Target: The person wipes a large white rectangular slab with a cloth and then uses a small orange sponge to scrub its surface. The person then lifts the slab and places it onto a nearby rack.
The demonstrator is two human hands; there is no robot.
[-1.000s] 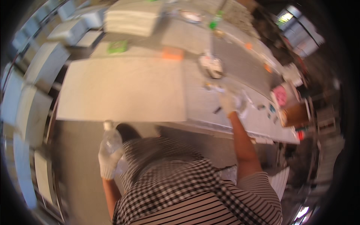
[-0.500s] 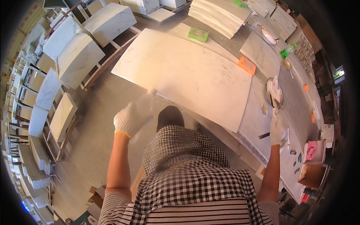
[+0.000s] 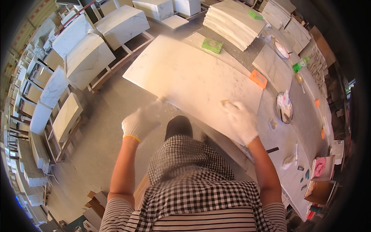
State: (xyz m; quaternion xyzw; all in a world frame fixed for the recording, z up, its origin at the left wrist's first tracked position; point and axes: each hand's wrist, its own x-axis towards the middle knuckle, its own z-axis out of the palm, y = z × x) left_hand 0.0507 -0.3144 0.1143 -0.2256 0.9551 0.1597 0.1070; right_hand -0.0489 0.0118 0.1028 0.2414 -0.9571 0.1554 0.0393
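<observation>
A large white marble-look slab (image 3: 193,73) lies across the workbench in front of me. My left hand (image 3: 141,121), in a white knit glove with a yellow cuff, is at the slab's near left edge. One finger points toward that edge; blur hides the others. Over the slab's right part is my right hand (image 3: 241,121), gloved too, its fingers curled together. A small yellowish bit shows at its fingertips, too unclear to name. To the right, a round metal dish (image 3: 285,116) holds a whitish bag and a flat-bladed tool.
An orange block (image 3: 258,79) and a green block (image 3: 211,45) rest by the slab's far edge. Stacked slabs (image 3: 232,23) stand farther back. Stone pieces on racks (image 3: 89,62) line the left. A green bottle (image 3: 300,64) and a cardboard box (image 3: 320,190) are to the right.
My right hand has moved left from near the metal dish to over the slab. The left hand stays by the slab's edge. The view has shifted slightly.
</observation>
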